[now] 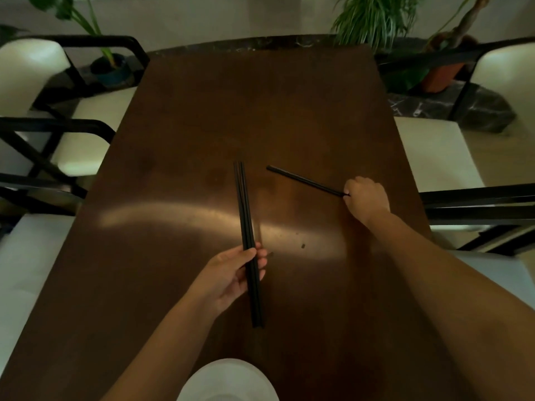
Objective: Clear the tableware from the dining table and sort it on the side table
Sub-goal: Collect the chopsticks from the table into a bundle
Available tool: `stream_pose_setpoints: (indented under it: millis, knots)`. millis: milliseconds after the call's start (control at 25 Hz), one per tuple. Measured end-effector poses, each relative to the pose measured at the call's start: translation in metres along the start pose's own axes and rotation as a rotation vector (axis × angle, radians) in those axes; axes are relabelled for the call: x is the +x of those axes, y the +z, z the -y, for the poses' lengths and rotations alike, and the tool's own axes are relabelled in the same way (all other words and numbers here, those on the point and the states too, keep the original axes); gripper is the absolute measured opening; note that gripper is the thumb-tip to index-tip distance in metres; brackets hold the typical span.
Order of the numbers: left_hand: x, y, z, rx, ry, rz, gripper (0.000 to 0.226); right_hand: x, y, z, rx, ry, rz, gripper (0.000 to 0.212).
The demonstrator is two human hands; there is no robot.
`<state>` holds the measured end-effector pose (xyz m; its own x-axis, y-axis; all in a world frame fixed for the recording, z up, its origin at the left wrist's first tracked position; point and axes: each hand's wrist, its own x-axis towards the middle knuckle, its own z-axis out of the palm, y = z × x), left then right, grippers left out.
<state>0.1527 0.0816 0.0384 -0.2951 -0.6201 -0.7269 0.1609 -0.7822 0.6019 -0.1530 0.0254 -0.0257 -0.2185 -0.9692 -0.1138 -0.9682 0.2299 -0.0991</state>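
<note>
My left hand (234, 273) grips a bundle of black chopsticks (244, 206) near its lower third, tips pointing away over the brown dining table (202, 117). Further right, my right hand (366, 198) is closed on the near end of another black chopstick pair (304, 180), which slants up and to the left just above the tabletop. A white bowl or plate (228, 380) shows at the bottom edge, close to my body.
Cream-cushioned chairs with black frames stand on the left (31, 73) and right (503, 82) sides of the table. Potted plants (373, 18) sit on a dark ledge behind the table's far end. A small crumb (303, 246) lies on the tabletop.
</note>
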Motion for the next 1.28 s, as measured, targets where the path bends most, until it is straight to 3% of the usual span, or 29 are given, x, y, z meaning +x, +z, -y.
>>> stream_pose_setpoints:
  millis: [400, 560, 720, 840, 1000, 1120, 1280]
  knots:
    - [-0.033, -0.008, 0.011, 0.023, 0.016, -0.01, 0.019, -0.052, -0.001, 0.004, -0.093, -0.051, 0.08, 0.015]
    - [-0.056, -0.026, 0.007, 0.042, 0.03, -0.024, 0.021, -0.075, -0.048, -0.001, 0.524, 0.148, 0.247, 0.013]
    - [-0.08, -0.04, -0.009, 0.092, 0.052, -0.026, 0.021, -0.113, -0.157, -0.016, 0.721, -0.09, 0.365, 0.011]
    - [-0.107, -0.037, -0.022, 0.2, 0.035, 0.104, 0.02, -0.148, -0.231, 0.007, 0.661, -0.339, 0.56, 0.01]
    - [-0.145, -0.025, -0.021, 0.375, -0.02, 0.32, 0.022, -0.177, -0.264, 0.08, 0.387, -0.552, 0.755, 0.014]
    - [-0.17, -0.021, -0.01, 0.569, -0.002, 0.521, 0.026, -0.189, -0.265, 0.116, 0.296, -0.563, 0.727, 0.014]
    - [-0.189, -0.026, 0.002, 0.518, 0.101, 0.526, 0.021, -0.202, -0.266, 0.132, 0.219, -0.485, 0.648, 0.014]
